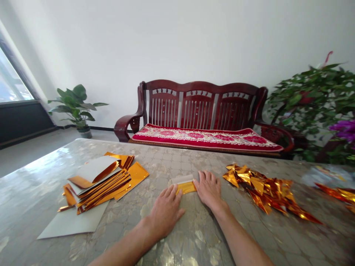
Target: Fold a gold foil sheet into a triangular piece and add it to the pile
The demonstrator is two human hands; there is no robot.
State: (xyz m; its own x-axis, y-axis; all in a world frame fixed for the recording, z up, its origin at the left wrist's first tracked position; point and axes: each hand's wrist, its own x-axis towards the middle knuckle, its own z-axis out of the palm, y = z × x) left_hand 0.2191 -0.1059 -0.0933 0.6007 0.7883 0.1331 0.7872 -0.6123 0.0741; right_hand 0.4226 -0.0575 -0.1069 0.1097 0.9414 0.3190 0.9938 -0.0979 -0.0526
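- Right in the middle sits a folded gold foil strip (186, 187), flat on the desk (177, 159), with a white-backed flap (181, 179) lying along its far edge.
- The left hand (165, 213) and right hand (209, 189) are both open and flat, nothing clenched. They're pressing on the strip's two ends from either side rather than pinching it.
- Looks like thin, super light foil-backed paper, so I'd expect it to be soft, easy to crease and a bit slippery on that shiny desk top. If you pick it up, I'd pinch the folded edge, since the loose flap could spring open.
- On the left there's a messy stack of gold sheets (101, 183) with a grey card sheet (70, 221) poking out under it.
- On the right, a heap of folded gold triangles (263, 190) sits just beside the right hand, with a few more gold pieces (338, 194) near the desk edge.
- Behind the desk: a dark red wooden bench (202, 101) with a floral red cushion (205, 138), plus a potted plant (74, 107) by the window (11, 79).
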